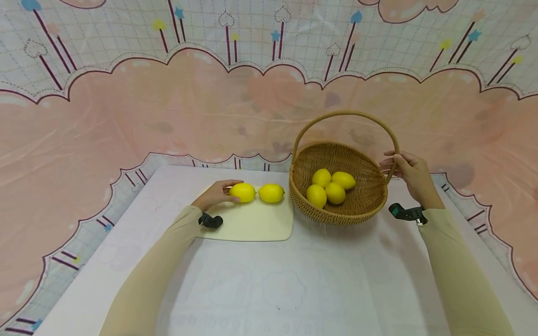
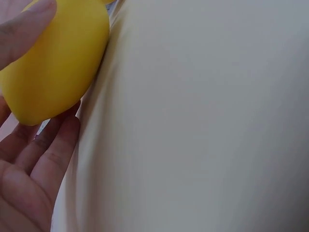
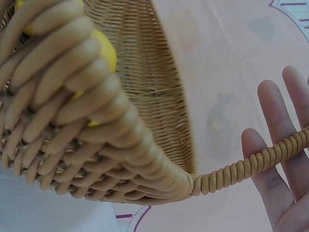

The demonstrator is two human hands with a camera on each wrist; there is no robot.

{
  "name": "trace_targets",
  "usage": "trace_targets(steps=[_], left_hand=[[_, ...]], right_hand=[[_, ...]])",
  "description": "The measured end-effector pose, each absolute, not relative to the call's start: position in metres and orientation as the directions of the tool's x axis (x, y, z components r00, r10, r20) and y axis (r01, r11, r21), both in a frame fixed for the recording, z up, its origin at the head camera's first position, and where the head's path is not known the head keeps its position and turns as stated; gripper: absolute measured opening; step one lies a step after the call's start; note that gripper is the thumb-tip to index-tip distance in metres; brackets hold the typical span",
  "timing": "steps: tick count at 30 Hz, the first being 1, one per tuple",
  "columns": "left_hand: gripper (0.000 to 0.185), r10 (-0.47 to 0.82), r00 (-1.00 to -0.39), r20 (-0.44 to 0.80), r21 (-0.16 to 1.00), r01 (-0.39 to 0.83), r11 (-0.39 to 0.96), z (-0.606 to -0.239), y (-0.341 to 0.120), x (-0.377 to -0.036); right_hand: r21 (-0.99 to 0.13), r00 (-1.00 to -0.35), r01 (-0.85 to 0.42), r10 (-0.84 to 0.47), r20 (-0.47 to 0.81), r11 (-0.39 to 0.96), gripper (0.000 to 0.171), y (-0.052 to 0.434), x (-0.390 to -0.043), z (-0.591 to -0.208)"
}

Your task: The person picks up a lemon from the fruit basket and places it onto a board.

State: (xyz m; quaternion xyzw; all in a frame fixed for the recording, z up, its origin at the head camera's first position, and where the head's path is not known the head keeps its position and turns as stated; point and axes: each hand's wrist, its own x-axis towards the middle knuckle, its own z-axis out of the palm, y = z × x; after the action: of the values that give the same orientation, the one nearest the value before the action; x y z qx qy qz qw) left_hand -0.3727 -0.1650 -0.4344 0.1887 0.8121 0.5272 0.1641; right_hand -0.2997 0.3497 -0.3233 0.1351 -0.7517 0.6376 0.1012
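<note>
- Pinched by the left hand [image 1: 216,195], head view, one lemon [image 1: 244,192] at the cutting board [image 1: 252,224]; right hand [image 1: 414,177] holds the wicker basket [image 1: 336,217] by its handle [image 1: 349,113], and tipping could spill four lemons [image 1: 335,193]!
- Left wrist: plump, yellow, tapered; smooth skin could slip past that thumb [image 2: 29,29].
- Right wrist: straight fingers [image 3: 275,108] behind the handle; loose hold, possible swing.

basket [image 1: 336,218] is woven from wicker-like strands — handle [image 1: 344,113] is tightly wrapped (ridged) | lemons [image 1: 271,193] are seen smooth, faintly glossy | board [image 1: 252,226]: smooth, matt | sleeves [image 1: 143,275]: cloth
</note>
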Motion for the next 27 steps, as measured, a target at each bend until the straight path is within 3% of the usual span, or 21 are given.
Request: trace_targets(steps=[15, 27], left_hand=[[0.066, 0.467, -0.882, -0.069, 0.924, 0.120, 0.362, -0.427, -0.170, -0.376], [0.061, 0.486, -0.874, -0.002, 0.904, 0.206, 0.374, -0.385, -0.163, -0.386]], right_hand=[[-0.925, -0.943, -0.333, -0.058, 0.327, 0.186, 0.024, 0.350, -0.300, -0.325], [-0.928, -0.933, -0.358, -0.081, 0.350, 0.108, 0.024, 0.350, -0.300, -0.326]])
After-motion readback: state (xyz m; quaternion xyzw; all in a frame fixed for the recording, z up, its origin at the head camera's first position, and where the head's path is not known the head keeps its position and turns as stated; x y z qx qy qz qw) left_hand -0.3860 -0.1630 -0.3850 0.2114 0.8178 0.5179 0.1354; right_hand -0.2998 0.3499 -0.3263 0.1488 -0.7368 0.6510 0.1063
